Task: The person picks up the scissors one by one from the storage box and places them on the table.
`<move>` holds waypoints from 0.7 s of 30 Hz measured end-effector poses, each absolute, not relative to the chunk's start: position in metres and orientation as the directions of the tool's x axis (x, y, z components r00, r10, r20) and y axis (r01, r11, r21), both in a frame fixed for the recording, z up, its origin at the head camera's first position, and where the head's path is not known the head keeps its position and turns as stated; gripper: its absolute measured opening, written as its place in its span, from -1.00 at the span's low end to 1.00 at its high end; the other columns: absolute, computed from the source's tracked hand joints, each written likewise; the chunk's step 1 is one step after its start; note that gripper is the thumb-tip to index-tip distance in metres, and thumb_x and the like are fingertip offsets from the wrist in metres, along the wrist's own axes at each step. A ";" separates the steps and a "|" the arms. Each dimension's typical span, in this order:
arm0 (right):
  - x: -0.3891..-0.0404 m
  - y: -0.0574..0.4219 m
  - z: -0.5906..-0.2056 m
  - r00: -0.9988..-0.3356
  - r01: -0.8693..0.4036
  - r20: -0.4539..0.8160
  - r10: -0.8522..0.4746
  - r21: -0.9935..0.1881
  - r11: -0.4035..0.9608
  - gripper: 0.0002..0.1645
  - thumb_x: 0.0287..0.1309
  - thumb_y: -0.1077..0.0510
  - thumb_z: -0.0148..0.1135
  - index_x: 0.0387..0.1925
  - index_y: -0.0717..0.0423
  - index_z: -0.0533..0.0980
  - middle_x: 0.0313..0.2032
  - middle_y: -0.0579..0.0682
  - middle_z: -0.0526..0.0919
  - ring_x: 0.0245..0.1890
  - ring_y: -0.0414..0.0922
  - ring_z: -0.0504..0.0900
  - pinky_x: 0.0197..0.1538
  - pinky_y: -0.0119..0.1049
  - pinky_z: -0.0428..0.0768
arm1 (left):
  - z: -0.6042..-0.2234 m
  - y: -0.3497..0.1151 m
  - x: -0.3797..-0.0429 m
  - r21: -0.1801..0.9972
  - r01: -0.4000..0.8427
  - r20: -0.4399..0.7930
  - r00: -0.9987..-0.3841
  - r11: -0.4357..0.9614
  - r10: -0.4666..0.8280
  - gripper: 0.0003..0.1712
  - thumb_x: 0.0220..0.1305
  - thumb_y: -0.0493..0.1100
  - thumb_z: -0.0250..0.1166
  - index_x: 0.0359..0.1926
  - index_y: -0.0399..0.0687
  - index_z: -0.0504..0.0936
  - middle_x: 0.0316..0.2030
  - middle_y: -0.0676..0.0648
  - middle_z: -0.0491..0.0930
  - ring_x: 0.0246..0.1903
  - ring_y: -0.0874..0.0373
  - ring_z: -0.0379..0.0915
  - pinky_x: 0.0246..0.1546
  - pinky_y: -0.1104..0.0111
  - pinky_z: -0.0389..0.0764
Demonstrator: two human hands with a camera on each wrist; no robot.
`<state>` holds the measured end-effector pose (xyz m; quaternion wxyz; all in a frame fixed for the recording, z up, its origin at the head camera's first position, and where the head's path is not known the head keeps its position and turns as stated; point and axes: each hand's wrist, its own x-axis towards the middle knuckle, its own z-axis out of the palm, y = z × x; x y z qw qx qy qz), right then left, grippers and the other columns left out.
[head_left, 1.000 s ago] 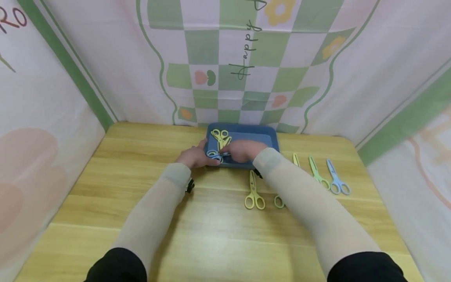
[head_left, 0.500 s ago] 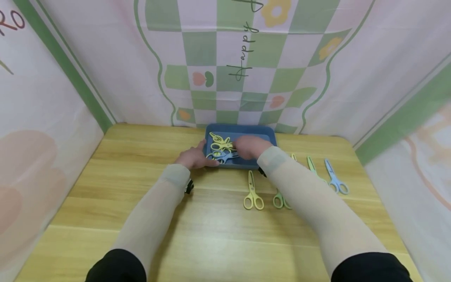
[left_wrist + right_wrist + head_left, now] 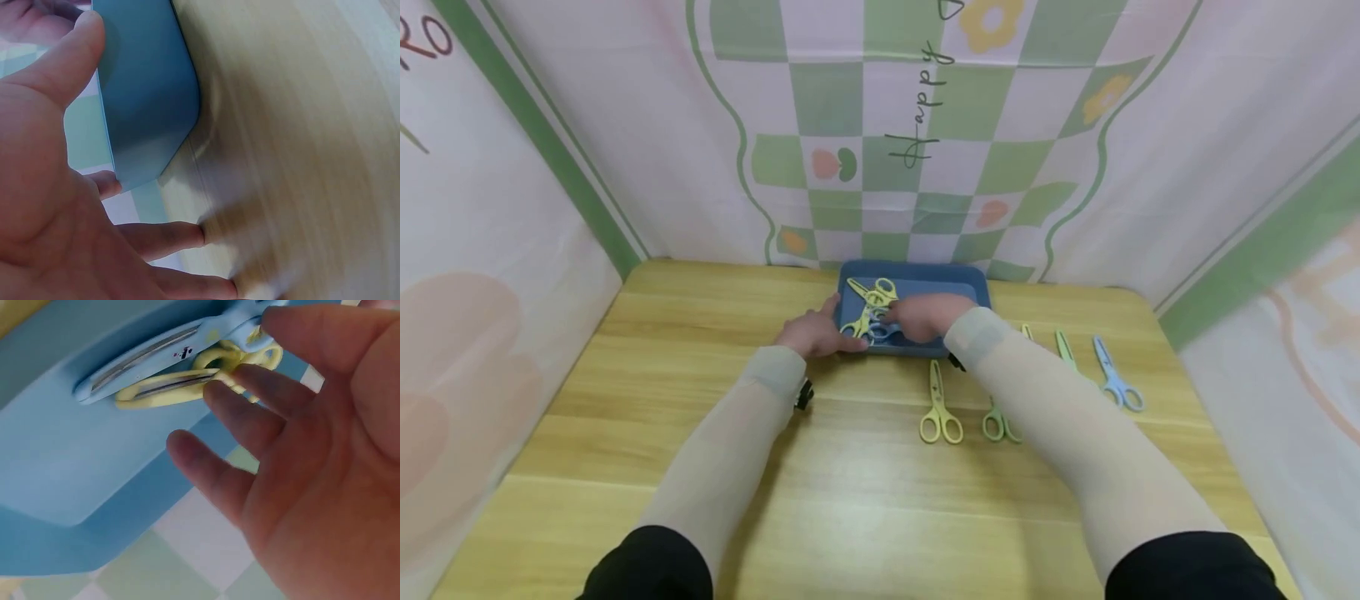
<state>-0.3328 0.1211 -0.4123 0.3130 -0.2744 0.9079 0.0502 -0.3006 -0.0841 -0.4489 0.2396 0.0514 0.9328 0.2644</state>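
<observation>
My left hand [image 3: 816,332] lies at the near left corner of a blue tray [image 3: 917,268], its thumb [image 3: 81,47] along the wall. The other fingers stretch out, two fingertips down at the wooden table. Inside the tray's left half, several yellow and blue scissors lie in a loose heap. My right hand [image 3: 928,317] reaches into the heap with fingers spread. In the right wrist view, its thumb touches the handle end of blue scissors [image 3: 147,359], and two fingertips meet yellow scissors [image 3: 165,389] lying alongside. The right index finger is hidden there.
Yellow scissors [image 3: 938,408], green scissors [image 3: 994,423] and blue scissors [image 3: 1116,379] lie on the wooden table [image 3: 850,500], in a row in front and right of the tray. My right forearm partly covers the row. A checkered cloth [image 3: 895,200] hangs behind the tray.
In the tray the scissors have shifted and turned, with yellow ones now nearer my left thumb. My right hand moved a little right, then slightly back left. My left hand stays put.
</observation>
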 end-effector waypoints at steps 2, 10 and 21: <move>-0.334 0.128 -0.411 -0.674 -0.476 -0.611 -0.415 -0.071 0.876 -0.27 0.43 0.35 -0.25 0.51 -0.24 0.21 0.49 0.06 0.16 0.47 0.10 0.08 0.40 0.05 0.17 | -0.449 -0.084 -0.301 0.518 -0.036 -0.420 -0.881 0.854 0.218 0.31 0.14 0.38 0.36 0.61 0.07 -0.28 0.41 -0.37 0.20 0.42 -0.29 0.01 0.39 -0.15 -0.12; -0.337 0.150 -0.407 -0.730 -0.337 -0.618 -0.291 -0.046 0.941 -0.21 0.41 0.31 -0.29 0.54 -0.39 0.11 0.51 0.07 0.11 0.48 0.14 0.03 0.32 0.14 0.24 | -0.450 -0.085 -0.302 0.523 -0.061 -0.439 -0.874 0.850 0.207 0.32 0.13 0.41 0.35 0.61 0.12 -0.29 0.43 -0.36 0.18 0.44 -0.28 -0.04 0.40 -0.13 -0.19; -0.340 0.145 -0.412 -0.775 -0.452 -0.488 -0.402 -0.017 0.892 -0.33 0.32 0.34 -0.15 0.46 0.15 0.27 0.37 0.19 0.37 0.36 0.15 0.30 0.32 0.00 0.34 | -0.456 -0.082 -0.307 0.504 -0.110 -0.479 -0.861 0.856 0.172 0.36 0.08 0.44 0.36 0.60 0.19 -0.33 0.46 -0.29 0.15 0.46 -0.22 -0.10 0.42 -0.09 -0.24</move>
